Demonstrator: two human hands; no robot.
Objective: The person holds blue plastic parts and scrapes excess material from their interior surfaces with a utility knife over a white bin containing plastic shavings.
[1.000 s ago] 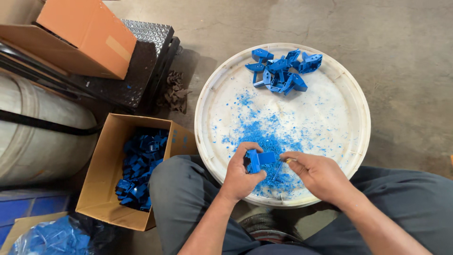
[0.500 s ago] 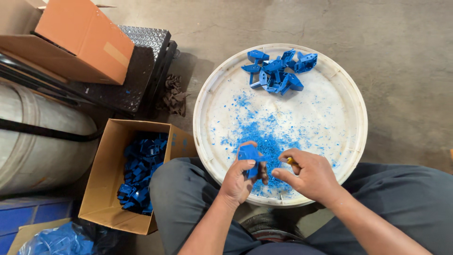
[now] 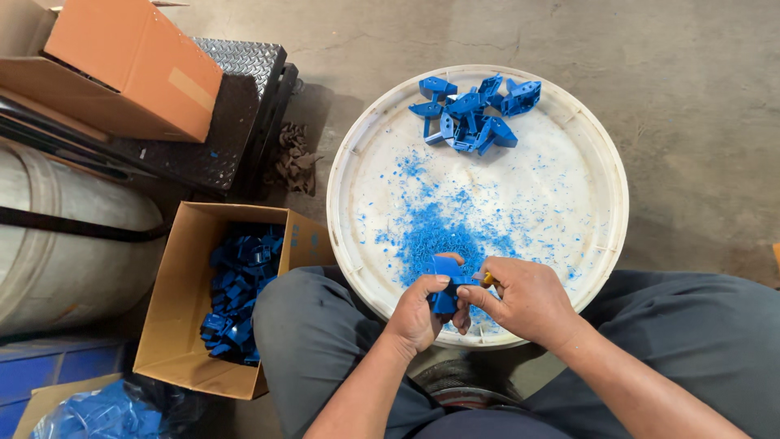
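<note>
A blue plastic bracket [image 3: 444, 284] is pinched in the left hand [image 3: 420, 313], fingers closed around it, above the near edge of a round white tray [image 3: 605, 175]. The right hand [image 3: 524, 299] is closed on a small tool with a yellow handle [image 3: 487, 279], its tip hidden against the bracket. Blue shavings [image 3: 443, 236] lie thick on the tray just beyond the hands. A heap of blue brackets [image 3: 471, 114] sits at the tray's far side. To the left, on the floor beside the person's knee, an open cardboard box [image 3: 175, 325] holds more blue brackets [image 3: 240, 289]. Farther off stand an orange box [image 3: 134, 61] and a metal tread plate [image 3: 236, 89].
</note>
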